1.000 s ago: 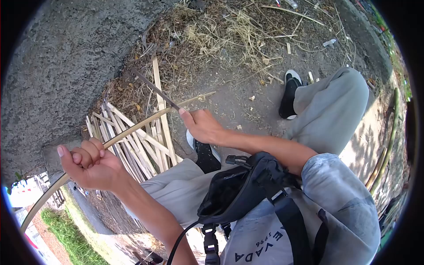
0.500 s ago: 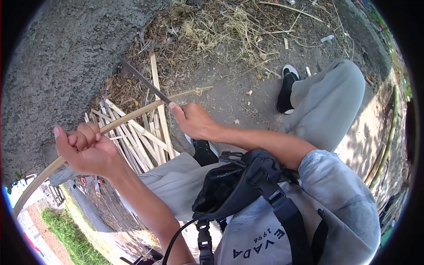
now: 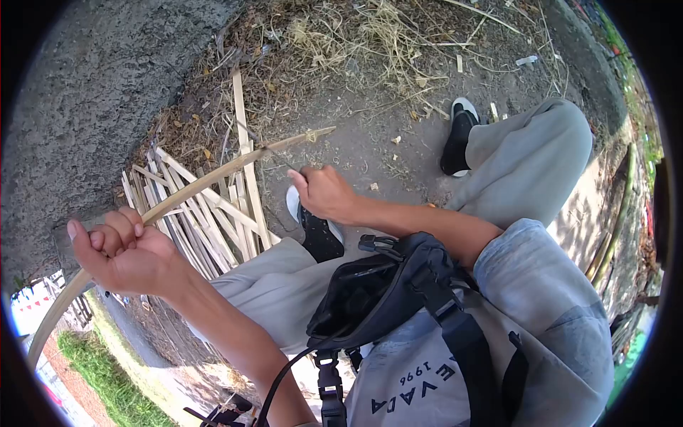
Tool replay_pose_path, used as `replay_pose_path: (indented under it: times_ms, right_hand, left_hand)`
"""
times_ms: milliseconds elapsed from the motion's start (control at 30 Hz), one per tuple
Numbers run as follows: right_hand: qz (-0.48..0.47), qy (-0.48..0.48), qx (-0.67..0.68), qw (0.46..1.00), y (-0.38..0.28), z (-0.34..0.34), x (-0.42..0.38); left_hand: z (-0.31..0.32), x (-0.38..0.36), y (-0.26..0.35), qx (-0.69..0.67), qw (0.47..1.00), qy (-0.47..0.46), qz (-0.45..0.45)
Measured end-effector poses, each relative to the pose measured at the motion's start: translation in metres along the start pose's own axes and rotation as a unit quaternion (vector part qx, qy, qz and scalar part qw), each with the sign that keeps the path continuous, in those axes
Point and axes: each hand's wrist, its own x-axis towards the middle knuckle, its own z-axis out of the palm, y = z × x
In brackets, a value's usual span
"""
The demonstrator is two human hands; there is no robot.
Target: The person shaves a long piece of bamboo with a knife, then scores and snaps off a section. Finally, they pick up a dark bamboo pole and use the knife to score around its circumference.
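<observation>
My left hand (image 3: 131,256) is wrapped round a long, bowed bamboo strip (image 3: 217,175). The strip runs from the lower left edge up to a thin tip right of centre, with a small curl of shaving near that end. In my right hand (image 3: 324,193) I grip a knife (image 3: 283,159). Its dark, narrow blade crosses the strip close to the tip and is smeared by motion. The handle is hidden in my closed fingers.
Many split bamboo slats (image 3: 203,228) lie piled beneath the strip. Curly shavings (image 3: 384,35) litter the ground ahead. A rough concrete slab (image 3: 92,107) is at the left. My shoes (image 3: 459,139) and a black waist bag (image 3: 370,299) are close by.
My right hand has shifted slightly right and down, and the blade has swung down across the strip. My left hand and the strip have moved a little left and down.
</observation>
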Motion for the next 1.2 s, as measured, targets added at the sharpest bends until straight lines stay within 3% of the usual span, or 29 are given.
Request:
replay_pose_path:
  times_ms: [67,167,233,300,400,467,533,633,733,833,967,1200]
  right_hand:
    - [0.110,-0.050,-0.085,0.989,0.080,0.003,0.026]
    - [0.078,-0.019,-0.101,0.992,0.081,-0.004,0.034]
    - [0.056,-0.045,-0.059,0.996,0.037,-0.007,0.027]
    - [-0.048,-0.015,-0.019,0.999,-0.017,-0.012,0.009]
    - [-0.077,-0.038,-0.019,0.996,-0.022,-0.006,-0.001]
    - [0.023,-0.011,-0.058,0.998,0.045,0.011,0.016]
    - [0.138,-0.067,-0.159,0.975,0.115,-0.007,0.029]
    - [0.145,-0.056,-0.132,0.979,0.097,-0.009,0.035]
    - [0.064,-0.025,-0.081,0.994,0.031,-0.014,0.016]
    - [-0.020,-0.008,-0.047,0.999,0.048,0.006,0.008]
    - [0.149,-0.085,-0.169,0.971,0.170,-0.004,0.024]
    - [0.077,-0.028,-0.145,0.986,0.104,-0.003,0.017]
  left_hand:
    - [-0.001,0.007,-0.001,-0.009,1.000,0.018,0.007]
    - [-0.002,0.008,-0.005,-0.032,0.999,0.019,0.000]
    - [-0.002,0.008,-0.004,-0.035,0.999,-0.004,-0.003]
    - [-0.002,0.008,-0.002,-0.029,1.000,0.002,-0.003]
    - [-0.012,0.008,-0.002,-0.015,1.000,0.016,-0.006]
    - [-0.017,0.013,-0.003,-0.014,0.999,0.039,0.000]
    - [-0.027,0.015,-0.005,-0.027,0.999,0.027,-0.005]
    - [-0.014,0.012,-0.005,-0.029,1.000,0.011,0.002]
    - [-0.008,0.012,-0.004,-0.032,0.999,0.006,-0.012]
    - [-0.014,0.017,-0.006,-0.024,1.000,0.017,-0.008]
    - [-0.023,0.021,-0.004,-0.035,0.999,0.028,-0.027]
    - [-0.015,0.022,-0.007,-0.023,0.999,0.041,-0.017]
